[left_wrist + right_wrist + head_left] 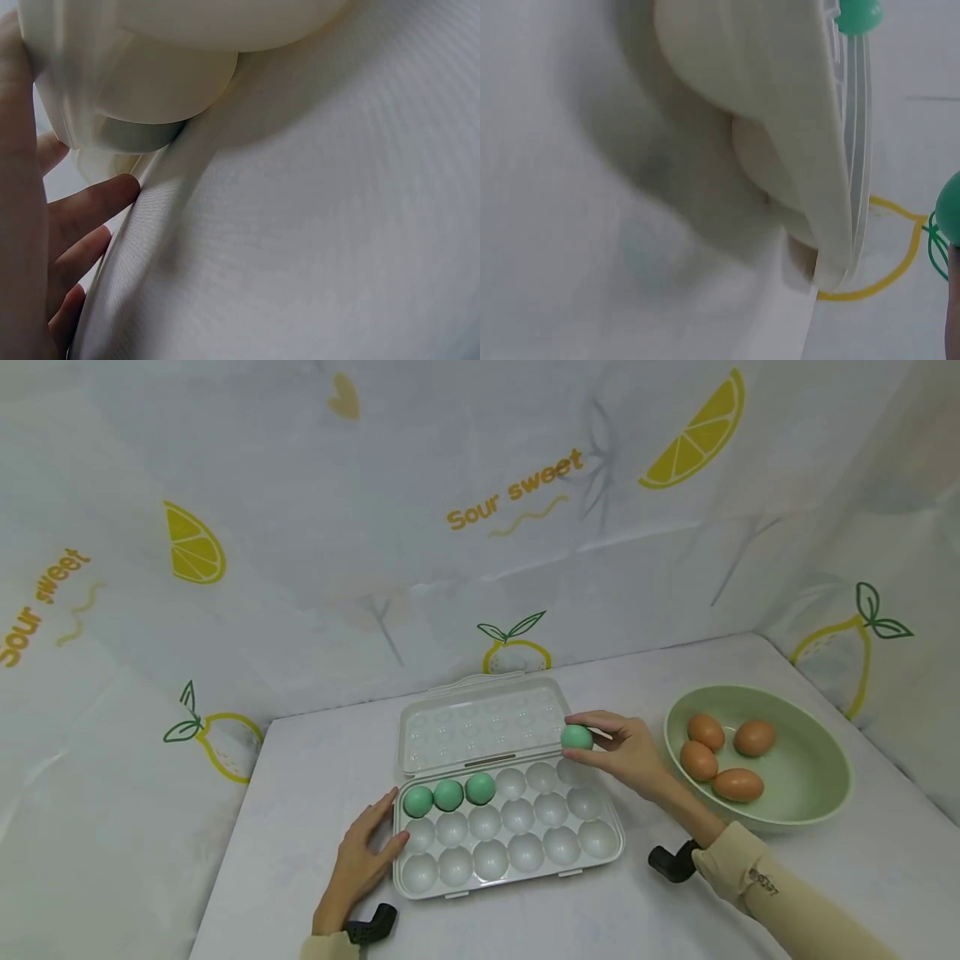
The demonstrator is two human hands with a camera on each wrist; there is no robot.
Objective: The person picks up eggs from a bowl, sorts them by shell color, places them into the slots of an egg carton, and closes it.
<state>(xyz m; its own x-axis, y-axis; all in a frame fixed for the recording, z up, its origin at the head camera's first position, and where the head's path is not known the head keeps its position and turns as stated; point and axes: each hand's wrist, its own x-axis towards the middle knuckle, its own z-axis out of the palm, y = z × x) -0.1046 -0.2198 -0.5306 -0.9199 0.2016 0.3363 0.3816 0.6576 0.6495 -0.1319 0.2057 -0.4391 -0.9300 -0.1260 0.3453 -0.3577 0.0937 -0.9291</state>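
Note:
My right hand (626,752) pinches a green ball (577,737) between thumb and fingertips, above the far right corner of a white egg box (510,878). That ball (949,208) shows at the right edge of the right wrist view, a finger against it. Three more green balls (448,795) fill the left end of the box's back row. The other cups hold nothing. At the box's left side rests my left hand (360,856), thumb on the rim and fingers along the side. In the left wrist view its fingers (94,206) extend beside the box's underside.
Hinged behind the cups, the clear lid (483,722) lies open. A pale green bowl (813,785) with several brown eggs (738,785) stands on the right. Cloth with lemon prints hangs behind the white table (315,752).

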